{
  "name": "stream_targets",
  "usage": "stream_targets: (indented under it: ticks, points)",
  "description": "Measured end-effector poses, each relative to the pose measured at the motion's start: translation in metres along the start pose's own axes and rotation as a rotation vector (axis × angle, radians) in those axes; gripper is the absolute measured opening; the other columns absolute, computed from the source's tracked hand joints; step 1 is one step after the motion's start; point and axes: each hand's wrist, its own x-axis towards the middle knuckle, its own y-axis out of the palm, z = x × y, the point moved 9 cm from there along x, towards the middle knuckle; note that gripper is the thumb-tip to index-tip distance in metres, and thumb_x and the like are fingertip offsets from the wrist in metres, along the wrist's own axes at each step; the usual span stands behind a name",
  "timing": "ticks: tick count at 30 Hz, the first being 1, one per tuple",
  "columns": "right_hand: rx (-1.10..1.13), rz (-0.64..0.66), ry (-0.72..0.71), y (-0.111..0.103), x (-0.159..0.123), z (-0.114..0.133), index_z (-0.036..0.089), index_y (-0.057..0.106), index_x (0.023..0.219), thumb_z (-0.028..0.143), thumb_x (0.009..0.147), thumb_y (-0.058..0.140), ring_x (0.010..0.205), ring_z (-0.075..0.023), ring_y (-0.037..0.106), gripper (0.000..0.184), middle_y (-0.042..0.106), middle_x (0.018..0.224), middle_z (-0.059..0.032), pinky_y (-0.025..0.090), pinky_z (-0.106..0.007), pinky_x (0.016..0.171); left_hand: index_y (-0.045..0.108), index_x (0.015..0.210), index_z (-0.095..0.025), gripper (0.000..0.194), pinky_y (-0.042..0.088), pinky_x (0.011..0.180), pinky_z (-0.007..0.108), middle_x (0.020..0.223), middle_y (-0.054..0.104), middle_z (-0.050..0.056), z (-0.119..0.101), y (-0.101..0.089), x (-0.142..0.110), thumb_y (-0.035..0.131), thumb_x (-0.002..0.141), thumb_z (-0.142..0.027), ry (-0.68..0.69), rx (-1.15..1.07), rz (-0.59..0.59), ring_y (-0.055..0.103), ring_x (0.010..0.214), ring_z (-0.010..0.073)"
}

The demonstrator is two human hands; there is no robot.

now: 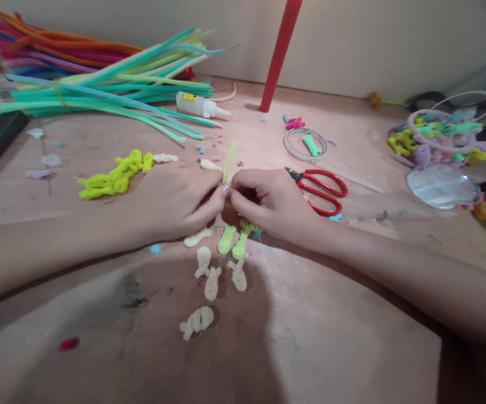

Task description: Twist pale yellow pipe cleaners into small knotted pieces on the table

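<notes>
My left hand (184, 193) and my right hand (274, 196) meet at the middle of the table, each closed in a pinch. Between their fingertips is a pale yellow-green pipe cleaner (229, 160), its free end pointing up and away from me; the rest of it is hidden by the fingers. Just below the hands lie light green twisted pipe-cleaner pieces (226, 240) and several cream ones (211, 283). Bright yellow twisted pieces (119, 175) are left of my left hand. Red-handled cutters (320, 191) lie beside my right hand, jaws toward it.
Bundles of coloured pipe cleaners (112, 92) fill the back left, with a glue bottle (200, 105) at their right end. A red post (280, 56) stands at the back. Rightward are a tape-like ring (305, 144), a heap of pastel pieces (440, 137) and a clear plastic dish (442, 186).
</notes>
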Motion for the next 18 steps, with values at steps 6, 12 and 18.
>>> stream_targets:
  ticks: [6,12,18]
  points:
    - [0.070,0.003,0.042,-0.002,-0.002,-0.005,0.021,0.056,0.077,0.018,0.107,0.059,0.069,-0.0109,0.050,0.030,0.058,0.071,0.0039,0.039,-0.027,0.069,0.046,0.088,-0.026,0.024,0.031,0.065,0.040,0.070,0.054,0.002,0.000,0.000,-0.003,0.045,0.110,-0.033,0.018,-0.088,-0.014,0.049,0.063,0.0224]
    - [0.277,0.067,0.076,0.003,-0.001,-0.011,0.019,0.061,0.084,0.028,0.113,0.063,0.071,-0.0099,0.050,0.030,0.058,0.076,0.0029,0.039,-0.024,0.065,0.046,0.085,-0.026,0.027,0.034,0.064,0.041,0.069,0.055,0.003,-0.002,0.001,-0.003,0.039,0.111,-0.030,0.071,-0.106,0.015,0.049,0.063,0.0233]
    - [0.645,0.445,0.080,0.018,-0.001,-0.010,0.015,0.062,0.085,0.039,0.113,0.072,0.061,-0.0052,0.041,0.038,0.051,0.070,0.0069,0.035,-0.020,0.057,0.048,0.083,-0.025,0.017,0.035,0.064,0.037,0.072,0.059,0.001,-0.010,0.001,-0.007,0.043,0.096,-0.015,0.259,-0.253,0.104,0.047,0.063,0.0209]
